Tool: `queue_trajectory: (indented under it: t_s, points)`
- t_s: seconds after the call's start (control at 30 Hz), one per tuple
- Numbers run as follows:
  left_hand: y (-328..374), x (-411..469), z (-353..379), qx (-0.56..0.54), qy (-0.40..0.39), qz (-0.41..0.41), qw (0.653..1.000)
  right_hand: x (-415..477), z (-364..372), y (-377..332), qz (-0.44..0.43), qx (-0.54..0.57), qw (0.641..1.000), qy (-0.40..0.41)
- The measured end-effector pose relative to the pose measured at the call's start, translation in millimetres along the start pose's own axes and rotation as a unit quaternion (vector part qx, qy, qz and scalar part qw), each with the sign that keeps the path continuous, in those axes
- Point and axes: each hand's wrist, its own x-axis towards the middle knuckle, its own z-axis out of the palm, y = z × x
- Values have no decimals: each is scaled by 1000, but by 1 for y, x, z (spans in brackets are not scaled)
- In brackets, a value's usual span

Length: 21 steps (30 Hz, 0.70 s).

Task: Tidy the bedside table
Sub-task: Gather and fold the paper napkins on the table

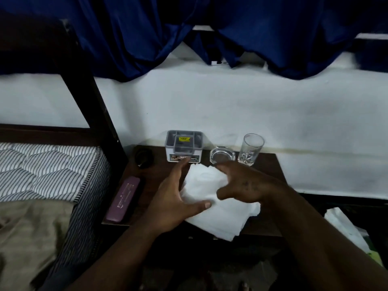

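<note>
White cloth lies mid-desk, front corner overhanging. Left grip spread flat, thumb on cloth. Right grip spread, fingertips touching cloth. Behind: 3 items, box, ashtray, glass.

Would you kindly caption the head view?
Left hand and right hand rest on a cloth on the bedside table, near a glass and ashtray.
</note>
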Motion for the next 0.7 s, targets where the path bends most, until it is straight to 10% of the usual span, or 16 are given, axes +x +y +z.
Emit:
queue_trajectory:
  t_s: [0.13, 0.27, 0.53, 0.7]
  points:
    - [35, -15, -17, -62, -99, -53, 992, -23, -9, -30, -3, -25, 997, -68]
    - [58, -43, -25, -247, -135, -127, 951, -56, -24, -35, 6, 237, 966, -104]
    - [75, -86, -16, -404, -28, -175, 897, -116, 53, -4, 46, 734, 677, -5]
    - [64, -105, -8, -385, -34, -198, 901, -140, 78, -8, 55, 712, 699, 42]
